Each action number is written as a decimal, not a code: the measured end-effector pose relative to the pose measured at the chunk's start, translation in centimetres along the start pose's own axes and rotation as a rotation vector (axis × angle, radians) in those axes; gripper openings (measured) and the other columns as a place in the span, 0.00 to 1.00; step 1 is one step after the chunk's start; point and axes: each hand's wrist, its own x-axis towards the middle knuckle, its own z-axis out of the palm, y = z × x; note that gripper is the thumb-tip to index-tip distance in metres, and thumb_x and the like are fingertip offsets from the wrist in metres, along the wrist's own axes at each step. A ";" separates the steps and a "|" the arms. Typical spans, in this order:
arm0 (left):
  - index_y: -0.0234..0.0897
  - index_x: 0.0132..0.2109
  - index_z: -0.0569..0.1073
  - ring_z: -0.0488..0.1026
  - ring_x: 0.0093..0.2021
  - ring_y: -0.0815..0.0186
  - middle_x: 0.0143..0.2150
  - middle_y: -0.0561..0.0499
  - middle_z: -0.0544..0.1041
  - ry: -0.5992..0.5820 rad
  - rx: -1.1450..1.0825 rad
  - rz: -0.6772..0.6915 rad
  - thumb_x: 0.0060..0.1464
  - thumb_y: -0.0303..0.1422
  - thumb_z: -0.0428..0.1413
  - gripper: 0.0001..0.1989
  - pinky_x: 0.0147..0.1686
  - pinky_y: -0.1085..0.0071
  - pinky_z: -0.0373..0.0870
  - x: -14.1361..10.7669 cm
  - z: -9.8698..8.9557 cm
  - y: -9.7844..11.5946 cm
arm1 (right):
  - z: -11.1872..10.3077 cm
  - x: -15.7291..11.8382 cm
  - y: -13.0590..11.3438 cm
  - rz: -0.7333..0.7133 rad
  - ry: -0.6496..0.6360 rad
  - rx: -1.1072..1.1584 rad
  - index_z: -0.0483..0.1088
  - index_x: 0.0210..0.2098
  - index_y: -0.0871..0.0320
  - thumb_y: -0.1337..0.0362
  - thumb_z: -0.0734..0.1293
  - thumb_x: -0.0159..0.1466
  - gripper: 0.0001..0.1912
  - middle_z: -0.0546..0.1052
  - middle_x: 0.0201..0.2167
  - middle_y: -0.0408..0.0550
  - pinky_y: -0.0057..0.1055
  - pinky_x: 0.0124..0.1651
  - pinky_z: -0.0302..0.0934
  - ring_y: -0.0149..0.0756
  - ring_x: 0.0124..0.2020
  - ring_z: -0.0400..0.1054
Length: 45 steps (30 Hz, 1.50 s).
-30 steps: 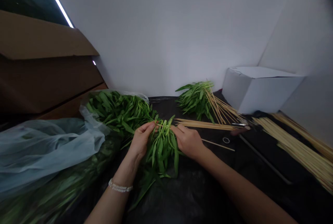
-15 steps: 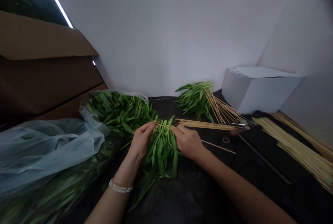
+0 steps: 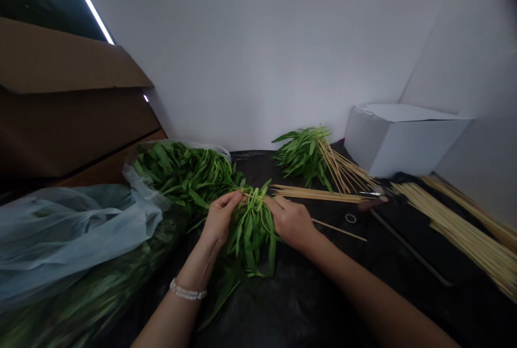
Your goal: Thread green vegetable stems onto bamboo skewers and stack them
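Note:
A bunch of leafy greens [image 3: 252, 235], looking like water spinach, hangs between my two hands with its stems gathered at the top. My left hand [image 3: 221, 216] is closed in a pinch at the left of the stems, where a thin tan tip shows by the fingers. On the other side, my right hand [image 3: 291, 221] is closed around a bamboo skewer [image 3: 341, 230], whose long end sticks out to the right beyond the hand. The stretch of skewer among the stems is mostly hidden by leaves and fingers.
More greens [image 3: 181, 170] fill a clear plastic bag [image 3: 81, 229] at left. Behind lie skewered greens [image 3: 305, 151] and loose skewers [image 3: 319, 193]. Scissors [image 3: 375, 194], a ring [image 3: 351, 218], a stack of sticks [image 3: 456, 229] and a white box [image 3: 407, 135] occupy the right.
Both hands stay almost in place around the greens. My left fingers have shifted very slightly, and a bit more of the thin tan tip shows beside them.

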 end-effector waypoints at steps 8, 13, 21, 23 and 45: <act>0.34 0.34 0.82 0.76 0.28 0.68 0.29 0.49 0.82 -0.027 -0.021 -0.073 0.30 0.40 0.73 0.21 0.35 0.72 0.72 -0.2 0.1 -0.1 | 0.6 -0.2 -0.2 0.001 0.033 -0.021 0.69 0.56 0.61 0.71 0.59 0.66 0.20 0.76 0.36 0.50 0.26 0.32 0.59 0.33 0.32 0.70; 0.34 0.33 0.81 0.76 0.29 0.68 0.30 0.49 0.82 -0.036 -0.006 -0.036 0.32 0.40 0.72 0.19 0.36 0.72 0.72 -0.1 0.2 -0.3 | 0.8 -0.3 -0.3 0.001 0.039 -0.023 0.68 0.57 0.61 0.71 0.60 0.66 0.21 0.76 0.35 0.50 0.26 0.33 0.60 0.34 0.32 0.70; 0.34 0.34 0.82 0.77 0.31 0.65 0.32 0.47 0.82 -0.036 0.028 -0.046 0.32 0.40 0.72 0.20 0.37 0.70 0.72 -0.3 0.1 -0.1 | 0.3 -0.3 -0.8 0.099 -0.056 0.135 0.68 0.56 0.57 0.73 0.58 0.64 0.22 0.76 0.38 0.49 0.26 0.37 0.62 0.34 0.35 0.72; 0.34 0.35 0.82 0.77 0.30 0.65 0.32 0.47 0.82 -0.043 0.018 -0.082 0.32 0.40 0.72 0.21 0.35 0.70 0.72 -0.4 0.1 0.0 | 0.4 -0.3 -0.9 0.095 -0.050 0.144 0.68 0.56 0.58 0.73 0.57 0.65 0.21 0.76 0.38 0.50 0.26 0.39 0.63 0.35 0.36 0.72; 0.33 0.34 0.81 0.75 0.27 0.69 0.29 0.49 0.81 -0.074 0.035 -0.096 0.33 0.40 0.72 0.20 0.33 0.74 0.70 -0.3 -0.1 -0.3 | 1.0 -0.2 -0.8 0.124 -0.006 0.339 0.71 0.52 0.57 0.70 0.56 0.67 0.18 0.75 0.36 0.49 0.28 0.42 0.63 0.35 0.38 0.71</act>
